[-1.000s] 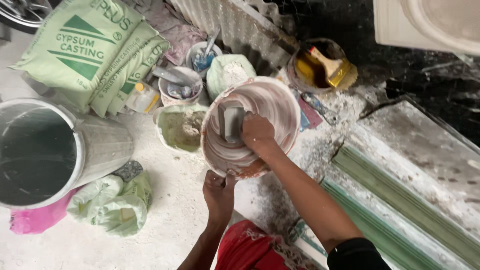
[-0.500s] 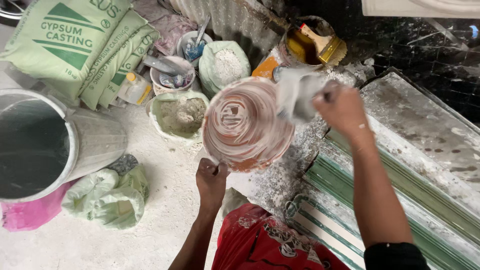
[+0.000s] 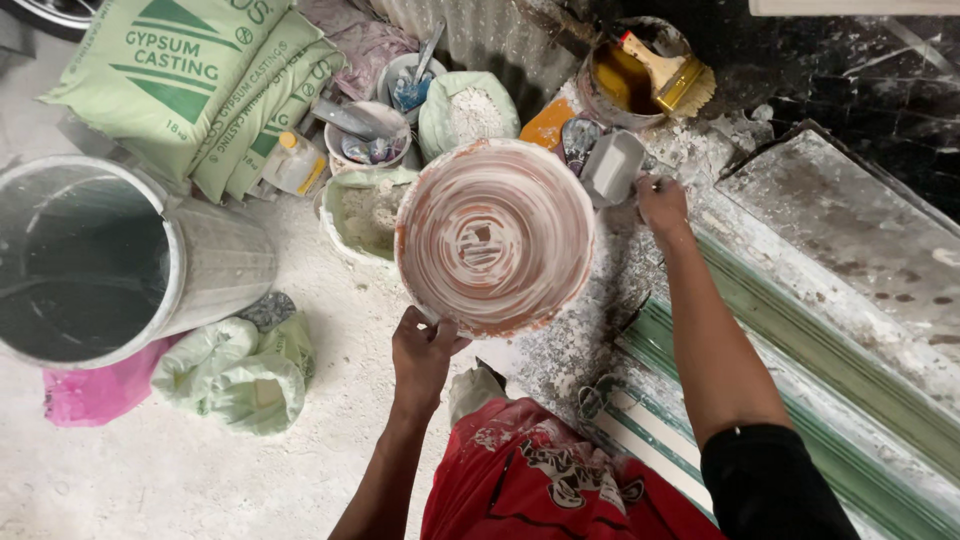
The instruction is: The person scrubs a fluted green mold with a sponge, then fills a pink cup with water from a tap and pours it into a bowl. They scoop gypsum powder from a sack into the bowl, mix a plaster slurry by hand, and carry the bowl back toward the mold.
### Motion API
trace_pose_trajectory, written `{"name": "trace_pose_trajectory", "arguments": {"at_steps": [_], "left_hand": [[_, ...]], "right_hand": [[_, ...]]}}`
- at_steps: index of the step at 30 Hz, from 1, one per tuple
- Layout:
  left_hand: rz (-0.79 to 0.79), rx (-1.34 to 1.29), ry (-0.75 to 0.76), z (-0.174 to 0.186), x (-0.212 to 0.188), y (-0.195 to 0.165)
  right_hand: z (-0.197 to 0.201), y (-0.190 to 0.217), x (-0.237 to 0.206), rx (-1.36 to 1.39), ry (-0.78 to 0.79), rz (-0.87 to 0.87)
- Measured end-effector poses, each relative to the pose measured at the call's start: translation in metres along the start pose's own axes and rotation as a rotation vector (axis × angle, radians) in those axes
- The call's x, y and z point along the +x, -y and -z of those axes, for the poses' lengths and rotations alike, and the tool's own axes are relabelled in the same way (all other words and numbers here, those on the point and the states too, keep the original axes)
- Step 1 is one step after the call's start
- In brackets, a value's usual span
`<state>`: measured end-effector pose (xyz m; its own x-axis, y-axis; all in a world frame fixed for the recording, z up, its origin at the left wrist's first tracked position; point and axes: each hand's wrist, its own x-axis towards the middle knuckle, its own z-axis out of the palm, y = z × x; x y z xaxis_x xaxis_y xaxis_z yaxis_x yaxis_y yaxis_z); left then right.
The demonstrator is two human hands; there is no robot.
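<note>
A round reddish-brown basin (image 3: 495,235), its inside smeared with white plaster, stands tipped toward me on the floor. My left hand (image 3: 420,350) grips its near rim. My right hand (image 3: 660,200) is out to the right of the basin, past its rim, holding the handle of a grey, plaster-caked trowel (image 3: 612,165) over the crusted floor. My red shorts (image 3: 540,470) and a knee show at the bottom.
Green plaster sacks (image 3: 190,70) lie at back left beside a large grey drum (image 3: 110,260). Small tubs with tools (image 3: 365,135), an open bag of white powder (image 3: 470,110) and a can with a brush (image 3: 640,70) stand behind the basin. Green-edged moulding strips (image 3: 800,330) run along the right.
My right hand lifted the trowel out of the basin and carried it to the right, then down beside the rim. The left hand kept its hold on the basin.
</note>
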<state>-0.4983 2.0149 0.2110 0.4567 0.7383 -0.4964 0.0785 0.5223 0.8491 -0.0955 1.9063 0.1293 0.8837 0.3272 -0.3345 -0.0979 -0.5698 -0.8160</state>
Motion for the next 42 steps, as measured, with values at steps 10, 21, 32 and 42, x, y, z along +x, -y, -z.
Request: {"name": "trace_pose_trajectory", "arguments": {"at_steps": [10, 21, 32, 42], "left_hand": [[0.000, 0.217, 0.343, -0.068, -0.055, -0.005], [0.025, 0.512, 0.972, -0.206, -0.261, 0.157], [0.158, 1.023, 1.764, -0.296, -0.604, 0.486], [-0.180, 1.043, 2.163, -0.439, -0.856, 0.776]], "right_hand": [[0.077, -0.093, -0.239, 0.664, 0.453, 0.084], [0.228, -0.357, -0.466, 1.142, -0.304, 0.049], [0.398, -0.603, -0.869, 1.205, -1.113, -0.218], [0.499, -0.792, -1.048, 1.265, -1.602, -0.400]]}}
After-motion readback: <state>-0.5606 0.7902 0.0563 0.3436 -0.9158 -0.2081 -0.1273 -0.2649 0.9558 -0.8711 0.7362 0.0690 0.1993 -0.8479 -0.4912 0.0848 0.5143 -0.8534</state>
